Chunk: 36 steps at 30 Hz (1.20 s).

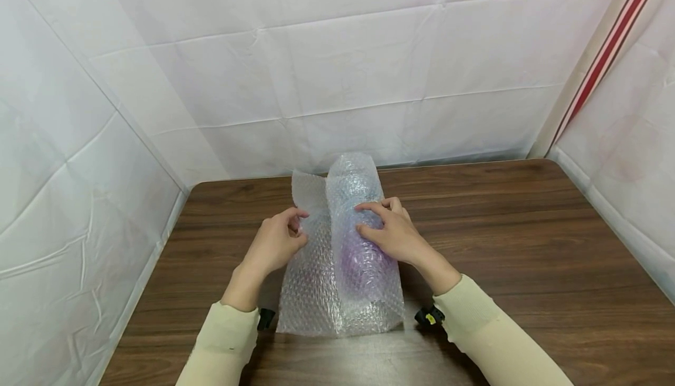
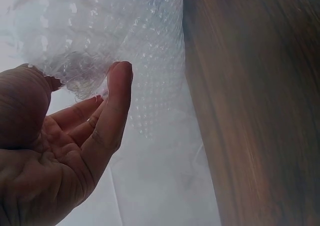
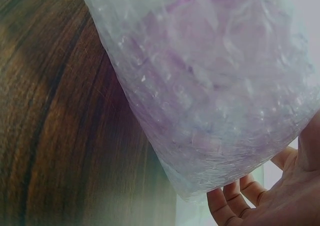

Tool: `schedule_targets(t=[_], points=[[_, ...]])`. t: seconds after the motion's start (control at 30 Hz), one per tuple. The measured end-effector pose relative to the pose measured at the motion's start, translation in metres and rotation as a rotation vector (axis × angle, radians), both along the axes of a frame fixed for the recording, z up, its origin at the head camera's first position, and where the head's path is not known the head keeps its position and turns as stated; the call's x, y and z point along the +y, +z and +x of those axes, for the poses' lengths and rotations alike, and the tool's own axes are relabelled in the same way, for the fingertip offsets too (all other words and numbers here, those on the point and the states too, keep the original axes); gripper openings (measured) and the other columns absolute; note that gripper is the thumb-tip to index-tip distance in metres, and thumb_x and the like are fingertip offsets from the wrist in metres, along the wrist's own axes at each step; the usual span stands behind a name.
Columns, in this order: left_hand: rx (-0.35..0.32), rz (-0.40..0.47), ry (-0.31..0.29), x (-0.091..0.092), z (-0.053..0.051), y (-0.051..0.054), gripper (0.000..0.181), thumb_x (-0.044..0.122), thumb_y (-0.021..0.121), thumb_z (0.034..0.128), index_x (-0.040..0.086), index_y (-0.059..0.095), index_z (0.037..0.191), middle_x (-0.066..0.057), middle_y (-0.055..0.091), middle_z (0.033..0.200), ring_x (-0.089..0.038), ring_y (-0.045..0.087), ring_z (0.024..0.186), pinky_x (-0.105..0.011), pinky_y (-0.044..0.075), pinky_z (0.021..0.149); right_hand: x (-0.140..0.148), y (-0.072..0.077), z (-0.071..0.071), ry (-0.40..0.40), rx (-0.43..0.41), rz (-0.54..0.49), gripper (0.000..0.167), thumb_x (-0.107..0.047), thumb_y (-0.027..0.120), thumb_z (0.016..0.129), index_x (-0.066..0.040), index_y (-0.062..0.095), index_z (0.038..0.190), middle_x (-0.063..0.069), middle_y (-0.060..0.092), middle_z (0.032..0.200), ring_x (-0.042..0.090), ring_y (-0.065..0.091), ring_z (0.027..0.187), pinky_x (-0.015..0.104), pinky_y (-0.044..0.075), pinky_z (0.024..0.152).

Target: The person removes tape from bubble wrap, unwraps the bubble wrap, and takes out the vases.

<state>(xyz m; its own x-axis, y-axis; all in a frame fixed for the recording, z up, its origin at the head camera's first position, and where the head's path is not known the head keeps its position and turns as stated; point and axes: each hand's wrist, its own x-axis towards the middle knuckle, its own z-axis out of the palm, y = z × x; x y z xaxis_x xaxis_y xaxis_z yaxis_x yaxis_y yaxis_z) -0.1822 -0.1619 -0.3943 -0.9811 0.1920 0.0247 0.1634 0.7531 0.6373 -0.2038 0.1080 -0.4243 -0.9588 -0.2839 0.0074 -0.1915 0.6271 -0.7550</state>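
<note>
A purple and bluish object (image 1: 364, 260) lies rolled in bubble wrap (image 1: 311, 269) on the table; its shape is blurred by the layers. My right hand (image 1: 395, 235) curves over the roll's right side, fingers and thumb on the wrap. In the right wrist view the purple shows through the wrap (image 3: 215, 85), with my right hand (image 3: 275, 198) against it. At the flat left part of the sheet is my left hand (image 1: 276, 239), thumb and fingers bent around its edge. The left wrist view has the wrap (image 2: 85, 70) between thumb and fingers of my left hand (image 2: 75, 136).
The brown wooden table (image 1: 501, 228) extends to both sides of the wrap. White sheeting (image 1: 337, 69) hangs behind it and at the sides, with a red-striped strip (image 1: 612, 52) at the back right corner.
</note>
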Motion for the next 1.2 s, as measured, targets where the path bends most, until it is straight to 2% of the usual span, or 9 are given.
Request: schedule_targets(t=[0.47, 0.83, 1.2], points=[[-0.022, 0.027, 0.009, -0.0031, 0.0006, -0.0044, 0.040, 0.010, 0.069, 0.0950, 0.006, 0.064, 0.134, -0.005, 0.062, 0.096, -0.012, 0.059, 0.068, -0.029, 0.050, 0.061, 0.0021, 0.0004, 0.0023, 0.008, 0.000, -0.014, 0.043, -0.043, 0.067, 0.099, -0.033, 0.062, 0.141, 0.012, 0.040, 0.129, 0.034, 0.039, 0.115, 0.043, 0.039, 0.087], [-0.045, 0.053, 0.011, -0.0042, 0.0013, -0.0052, 0.040, 0.009, 0.068, 0.0965, 0.006, 0.062, 0.136, -0.007, 0.062, 0.100, -0.012, 0.061, 0.066, -0.029, 0.051, 0.059, 0.0021, 0.0002, 0.0030, 0.001, -0.007, -0.022, 0.043, -0.043, 0.068, 0.098, -0.034, 0.063, 0.140, 0.011, 0.040, 0.126, 0.032, 0.038, 0.111, 0.039, 0.038, 0.082], [-0.053, 0.078, 0.023, -0.0065, 0.0053, -0.0069, 0.041, 0.009, 0.068, 0.0971, 0.007, 0.062, 0.138, -0.008, 0.062, 0.101, -0.013, 0.062, 0.068, -0.029, 0.052, 0.059, 0.0024, -0.0006, 0.0067, -0.008, -0.017, -0.020, 0.042, -0.043, 0.066, 0.099, -0.035, 0.063, 0.140, 0.010, 0.039, 0.128, 0.031, 0.038, 0.110, 0.040, 0.038, 0.083]])
